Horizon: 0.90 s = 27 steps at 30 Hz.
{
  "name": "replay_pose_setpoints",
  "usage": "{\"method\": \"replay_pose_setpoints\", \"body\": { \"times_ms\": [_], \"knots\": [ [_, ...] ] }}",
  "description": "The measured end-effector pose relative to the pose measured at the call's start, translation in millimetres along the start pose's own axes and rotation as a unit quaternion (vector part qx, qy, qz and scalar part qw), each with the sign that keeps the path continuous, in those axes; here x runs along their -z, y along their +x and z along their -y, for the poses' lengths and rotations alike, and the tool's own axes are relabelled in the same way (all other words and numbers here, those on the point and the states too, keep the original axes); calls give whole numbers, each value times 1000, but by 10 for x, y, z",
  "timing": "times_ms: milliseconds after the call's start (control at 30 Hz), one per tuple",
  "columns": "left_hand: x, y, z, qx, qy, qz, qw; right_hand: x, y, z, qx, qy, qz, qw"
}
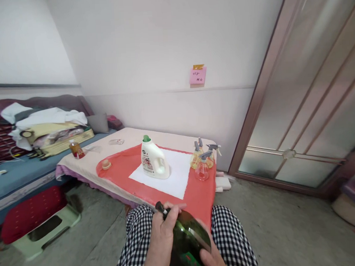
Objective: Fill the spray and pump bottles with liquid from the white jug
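A large dark green bottle [190, 227] lies tilted over my lap, its neck pointing up and to the left. My left hand [165, 233] is wrapped round it near the neck. Lower down, the fingers of my right hand [211, 256] press against its side and are partly hidden by the bottle. Beyond my hands, a white detergent jug [152, 160] with a green top stands upright on a white cloth [178, 170]. Several clear spray bottles [202, 167] with grey heads are grouped to its right on the red cloth [157, 194].
The table [130, 135] is against the wall. A small round tan object [105, 164] and a bottle of amber liquid [76, 149] are on its left. A red-topped stool [36, 219] stands at left, by a bed [7, 177]; a glass door [301, 102] is at right.
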<state>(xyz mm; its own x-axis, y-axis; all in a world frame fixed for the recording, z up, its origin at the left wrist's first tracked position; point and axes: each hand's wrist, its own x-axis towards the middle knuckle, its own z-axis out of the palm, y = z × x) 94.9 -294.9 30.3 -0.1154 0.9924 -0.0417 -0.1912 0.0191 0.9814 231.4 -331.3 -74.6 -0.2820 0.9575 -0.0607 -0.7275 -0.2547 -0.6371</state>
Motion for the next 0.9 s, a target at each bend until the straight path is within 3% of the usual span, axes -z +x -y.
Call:
{"method": "replay_pose_setpoints", "body": {
  "times_ms": [33,100,200,267,333,500,567,733,800,900],
  "knots": [
    [0,11,5,1,-9,-11,1000,-26,10,35,20,2,-1,1000],
    [8,26,-16,-4,-9,-13,1000,-90,36,127,-17,31,9,999],
    [27,18,-99,-12,17,23,1000,-149,43,245,-180,91,71,977],
    [40,-2,-145,-13,31,51,998,-150,15,257,-237,108,109,959],
    [55,-17,-156,-16,40,66,997,-151,-26,221,-225,118,121,960],
    [91,16,-69,-15,34,32,999,-248,-59,165,-50,131,52,989],
    [91,35,-55,-9,29,17,999,-273,-20,187,-71,133,59,987],
    [55,16,-123,-8,43,38,998,-171,77,170,-221,136,106,960],
    [39,6,-132,-6,43,40,998,-117,66,120,-212,142,82,963],
    [22,11,-92,8,34,3,999,-91,21,62,-126,140,32,982]
  ]
}}
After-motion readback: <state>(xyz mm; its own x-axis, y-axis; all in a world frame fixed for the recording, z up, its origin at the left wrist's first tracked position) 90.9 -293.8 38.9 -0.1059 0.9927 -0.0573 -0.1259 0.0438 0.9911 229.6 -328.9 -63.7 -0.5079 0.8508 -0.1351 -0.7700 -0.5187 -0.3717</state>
